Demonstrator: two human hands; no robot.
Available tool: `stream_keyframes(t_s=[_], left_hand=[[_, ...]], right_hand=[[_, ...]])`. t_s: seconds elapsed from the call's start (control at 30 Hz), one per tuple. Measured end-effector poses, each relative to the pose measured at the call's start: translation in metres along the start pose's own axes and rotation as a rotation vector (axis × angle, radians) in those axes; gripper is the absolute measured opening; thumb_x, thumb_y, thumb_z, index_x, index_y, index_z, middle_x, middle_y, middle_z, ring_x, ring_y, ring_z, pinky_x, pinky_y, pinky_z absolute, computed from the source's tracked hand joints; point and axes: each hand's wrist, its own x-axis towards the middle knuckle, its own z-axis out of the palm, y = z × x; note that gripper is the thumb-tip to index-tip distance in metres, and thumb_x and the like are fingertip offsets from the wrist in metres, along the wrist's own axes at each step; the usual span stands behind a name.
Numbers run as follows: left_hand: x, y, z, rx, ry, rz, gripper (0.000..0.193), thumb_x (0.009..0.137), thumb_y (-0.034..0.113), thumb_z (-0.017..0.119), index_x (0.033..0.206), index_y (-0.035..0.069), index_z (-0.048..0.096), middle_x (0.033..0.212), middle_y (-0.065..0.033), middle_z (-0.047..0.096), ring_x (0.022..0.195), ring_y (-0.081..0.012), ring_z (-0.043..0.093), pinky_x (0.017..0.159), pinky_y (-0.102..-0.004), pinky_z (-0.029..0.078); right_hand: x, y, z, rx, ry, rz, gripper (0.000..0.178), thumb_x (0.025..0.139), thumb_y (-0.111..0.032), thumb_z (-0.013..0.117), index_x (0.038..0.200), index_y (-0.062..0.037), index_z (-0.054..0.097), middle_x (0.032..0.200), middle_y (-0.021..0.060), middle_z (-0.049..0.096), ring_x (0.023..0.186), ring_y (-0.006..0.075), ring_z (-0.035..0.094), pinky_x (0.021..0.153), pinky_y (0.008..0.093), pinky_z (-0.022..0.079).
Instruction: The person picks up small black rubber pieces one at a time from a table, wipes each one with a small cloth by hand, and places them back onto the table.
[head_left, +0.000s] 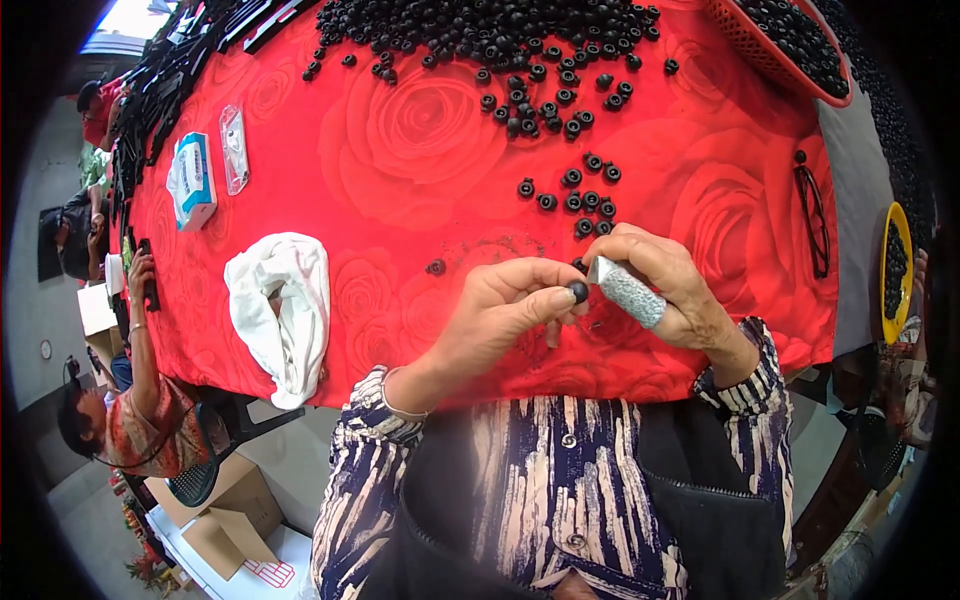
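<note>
Between the thumb and fingers of my left hand (510, 305) sits a small round black knob-like part (578, 291). My right hand (665, 280) is closed around a short tool with a speckled grey wrapped handle (630, 295). The tool's tip, close to the black part, is too small to make out. Just beyond my hands lie several loose black parts (573, 202), round with a ring-shaped end. One more black part (436, 267) rests alone to the left, beside dark crumbs on the red rose-patterned cloth (400, 215).
A large pile of black parts (480, 35) covers the far side. A red basket (775, 55) of them stands far right. Glasses (812, 215) and a yellow tray (888, 320) are rightward. Leftward lie white cloth (300, 300), a tissue pack (192, 185) and long black strips (175, 85); another person sits there.
</note>
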Motion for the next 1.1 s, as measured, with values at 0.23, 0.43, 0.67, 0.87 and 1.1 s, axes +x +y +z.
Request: stream_keyframes(t_s=[0.23,0.43,0.67,0.87,1.1], left_hand=[[0.000,-0.004,-0.002,-0.014,-0.009,-0.006,0.023,0.091,0.012,0.056,0.107,-0.004,0.059,0.087,-0.0089,0.062,0.069,-0.0124,0.057,0.057,-0.0251,0.049],[-0.001,-0.006,-0.005,-0.046,-0.031,-0.027,0.025,0.092,0.013,0.056,0.109,-0.004,0.059,0.091,-0.0068,0.064,0.078,-0.0095,0.059,0.063,-0.0226,0.049],[0.001,-0.010,-0.004,-0.070,-0.008,-0.031,0.025,0.092,0.012,0.054,0.111,-0.004,0.058,0.090,-0.0084,0.063,0.073,-0.0116,0.058,0.060,-0.0241,0.048],[-0.001,-0.019,-0.006,-0.196,-0.010,-0.041,0.025,0.092,0.011,0.052,0.112,-0.004,0.057,0.090,-0.0101,0.061,0.068,-0.0143,0.057,0.058,-0.0259,0.048],[0.011,-0.003,-0.015,-0.342,0.116,0.094,0.022,0.092,0.011,0.054,0.107,-0.004,0.059,0.086,-0.0087,0.062,0.067,-0.0120,0.058,0.056,-0.0244,0.049]], right_hand=[[0.001,-0.002,0.002,-0.107,-0.015,-0.005,0.025,0.080,-0.009,0.061,0.101,0.0029,0.054,0.082,0.0144,0.054,0.073,0.0292,0.057,0.064,0.0355,0.045],[0.002,0.000,0.002,-0.115,-0.016,-0.035,0.024,0.079,-0.008,0.061,0.099,0.0020,0.055,0.081,0.0137,0.055,0.073,0.0296,0.057,0.063,0.0362,0.045],[0.002,0.003,-0.001,-0.093,-0.043,-0.044,0.025,0.077,-0.008,0.061,0.099,0.0017,0.054,0.080,0.0133,0.055,0.072,0.0301,0.057,0.062,0.0367,0.045],[0.003,0.011,0.001,-0.090,-0.055,-0.113,0.024,0.075,-0.007,0.062,0.097,0.0008,0.055,0.077,0.0128,0.054,0.066,0.0311,0.057,0.057,0.0369,0.045],[-0.002,0.001,0.020,-0.202,-0.104,-0.269,0.027,0.070,-0.008,0.069,0.093,-0.0032,0.057,0.074,0.0099,0.055,0.063,0.0258,0.058,0.055,0.0346,0.047]])
